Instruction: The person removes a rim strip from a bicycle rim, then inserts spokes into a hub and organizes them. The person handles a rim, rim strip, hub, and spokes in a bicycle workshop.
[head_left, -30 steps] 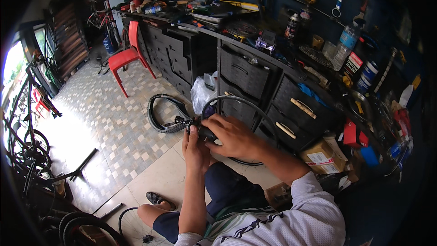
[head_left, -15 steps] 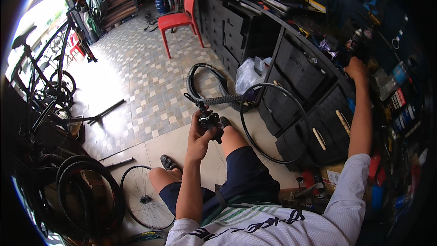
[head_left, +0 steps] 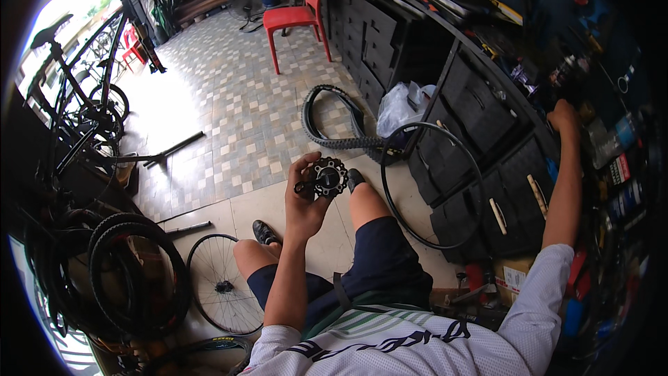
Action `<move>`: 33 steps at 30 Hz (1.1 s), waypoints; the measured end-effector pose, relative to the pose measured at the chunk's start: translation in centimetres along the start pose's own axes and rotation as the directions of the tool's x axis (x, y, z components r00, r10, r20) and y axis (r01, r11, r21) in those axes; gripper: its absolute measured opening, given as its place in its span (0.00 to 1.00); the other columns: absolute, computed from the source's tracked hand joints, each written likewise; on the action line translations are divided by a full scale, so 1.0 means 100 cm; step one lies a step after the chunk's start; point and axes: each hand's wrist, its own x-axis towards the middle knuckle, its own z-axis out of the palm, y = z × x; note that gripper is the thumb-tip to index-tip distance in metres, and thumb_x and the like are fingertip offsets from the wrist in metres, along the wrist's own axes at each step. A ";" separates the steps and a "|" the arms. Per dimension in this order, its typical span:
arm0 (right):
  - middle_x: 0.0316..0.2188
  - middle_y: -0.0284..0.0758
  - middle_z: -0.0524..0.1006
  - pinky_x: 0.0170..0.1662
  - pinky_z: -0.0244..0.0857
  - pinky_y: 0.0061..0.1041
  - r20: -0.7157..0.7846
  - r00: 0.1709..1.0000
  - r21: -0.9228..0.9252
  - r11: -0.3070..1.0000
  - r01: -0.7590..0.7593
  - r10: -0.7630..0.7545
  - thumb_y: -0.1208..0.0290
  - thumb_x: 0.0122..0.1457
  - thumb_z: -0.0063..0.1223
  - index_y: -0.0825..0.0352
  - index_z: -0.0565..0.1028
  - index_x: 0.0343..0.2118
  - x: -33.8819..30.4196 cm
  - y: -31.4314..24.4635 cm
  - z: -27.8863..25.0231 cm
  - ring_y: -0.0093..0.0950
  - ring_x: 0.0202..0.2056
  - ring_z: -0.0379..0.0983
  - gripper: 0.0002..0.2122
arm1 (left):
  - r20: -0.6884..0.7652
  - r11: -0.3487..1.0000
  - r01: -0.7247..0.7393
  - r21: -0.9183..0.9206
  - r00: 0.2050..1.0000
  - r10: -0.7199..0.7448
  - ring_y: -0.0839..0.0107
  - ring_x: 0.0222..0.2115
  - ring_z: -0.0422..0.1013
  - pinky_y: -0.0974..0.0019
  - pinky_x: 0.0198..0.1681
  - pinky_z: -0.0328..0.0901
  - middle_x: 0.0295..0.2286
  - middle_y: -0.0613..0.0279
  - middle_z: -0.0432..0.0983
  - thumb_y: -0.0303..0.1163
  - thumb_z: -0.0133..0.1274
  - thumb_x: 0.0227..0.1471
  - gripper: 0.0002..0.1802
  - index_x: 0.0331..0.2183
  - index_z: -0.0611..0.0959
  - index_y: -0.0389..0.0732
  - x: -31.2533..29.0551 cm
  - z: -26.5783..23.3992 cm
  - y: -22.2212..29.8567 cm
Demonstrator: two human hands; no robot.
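In front of my lap, my left hand (head_left: 307,198) grips a black bicycle hub (head_left: 330,177). Its round flange with a ring of holes faces up towards me, and my fingers and thumb wrap its left side and underside. My right arm stretches out to the far right, where my right hand (head_left: 563,117) is at the edge of the cluttered workbench (head_left: 480,45). Small tools and bottles lie close about it. The fingertips of that hand are hidden in the dark clutter, so I cannot see what they touch.
A bare wheel rim (head_left: 480,188) leans against the black drawers (head_left: 465,101). Beyond my feet lie a tyre (head_left: 306,122) and a white plastic bag (head_left: 400,113). A spoked wheel (head_left: 224,310) and stacked tyres (head_left: 182,275) are at left. A red chair (head_left: 292,17) stands farther off.
My left hand has turned the hub so that its flange end now faces up. My right hand stays out at the bench. The whole view has shifted slightly.
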 end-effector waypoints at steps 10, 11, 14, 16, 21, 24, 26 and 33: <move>0.44 0.57 0.78 0.53 0.68 0.45 -0.298 0.953 0.220 0.975 0.014 0.053 0.69 0.60 0.53 0.74 0.71 0.48 0.044 0.040 0.027 0.53 0.50 0.75 0.17 | -0.011 0.983 -0.177 -0.042 0.984 0.177 0.62 0.56 0.65 0.62 0.60 0.62 0.49 0.57 0.68 0.15 0.64 0.46 0.35 0.53 0.66 0.41 0.003 0.001 -0.019; 0.44 0.57 0.78 0.53 0.68 0.45 -0.280 0.959 0.206 0.978 0.015 0.045 0.67 0.59 0.55 0.74 0.72 0.47 0.038 0.038 0.026 0.53 0.50 0.75 0.17 | -0.017 0.985 -0.166 -0.054 0.986 0.166 0.62 0.56 0.66 0.62 0.60 0.63 0.49 0.57 0.68 0.15 0.65 0.46 0.36 0.53 0.66 0.41 0.002 0.002 -0.019; 0.47 0.56 0.77 0.55 0.68 0.45 -0.156 0.988 0.224 0.974 0.018 0.017 0.66 0.56 0.60 0.74 0.75 0.46 0.024 0.029 0.021 0.53 0.51 0.74 0.18 | -0.016 0.986 -0.169 -0.017 0.986 0.168 0.62 0.56 0.66 0.62 0.60 0.63 0.49 0.57 0.68 0.15 0.66 0.45 0.36 0.53 0.66 0.41 0.001 -0.005 -0.022; 0.49 0.56 0.77 0.55 0.68 0.44 -0.104 0.994 0.231 0.973 0.011 0.013 0.67 0.54 0.62 0.74 0.76 0.45 0.029 0.035 0.023 0.52 0.52 0.74 0.19 | 0.001 0.981 -0.196 -0.016 0.981 0.196 0.61 0.57 0.65 0.59 0.62 0.61 0.52 0.54 0.65 0.07 0.57 0.40 0.40 0.55 0.65 0.39 0.001 -0.007 -0.024; 0.46 0.58 0.77 0.54 0.69 0.43 -0.154 0.987 0.294 0.956 0.015 0.032 0.69 0.47 0.62 0.75 0.77 0.43 0.037 0.040 0.040 0.51 0.51 0.75 0.20 | -0.032 0.984 -0.176 0.003 0.984 0.176 0.62 0.55 0.67 0.62 0.58 0.64 0.49 0.57 0.68 0.16 0.66 0.45 0.36 0.53 0.66 0.41 0.003 -0.007 -0.022; 0.42 0.58 0.79 0.53 0.70 0.42 -0.205 0.979 0.261 0.963 0.064 -0.010 0.67 0.46 0.63 0.73 0.80 0.38 0.049 0.063 0.039 0.51 0.49 0.76 0.18 | -0.012 0.984 -0.177 0.003 0.984 0.177 0.62 0.54 0.68 0.62 0.58 0.64 0.51 0.55 0.68 0.18 0.66 0.46 0.37 0.54 0.65 0.40 0.003 0.000 -0.028; 0.36 0.60 0.79 0.46 0.70 0.44 -0.230 0.973 0.313 0.947 0.078 -0.004 0.63 0.47 0.62 0.77 0.79 0.34 0.048 0.067 0.032 0.53 0.44 0.78 0.19 | -0.037 0.987 -0.152 -0.055 0.988 0.150 0.63 0.54 0.68 0.62 0.58 0.64 0.50 0.55 0.68 0.18 0.63 0.46 0.36 0.54 0.65 0.40 -0.003 -0.001 -0.030; 0.29 0.47 0.83 0.42 0.74 0.38 -0.009 0.999 0.587 0.809 -0.037 0.052 0.60 0.50 0.67 0.69 0.83 0.29 -0.014 0.034 -0.017 0.41 0.33 0.82 0.15 | -0.050 0.978 -0.178 0.108 0.982 0.184 0.64 0.51 0.68 0.65 0.55 0.67 0.49 0.56 0.68 0.17 0.60 0.49 0.33 0.55 0.66 0.40 -0.005 -0.011 -0.033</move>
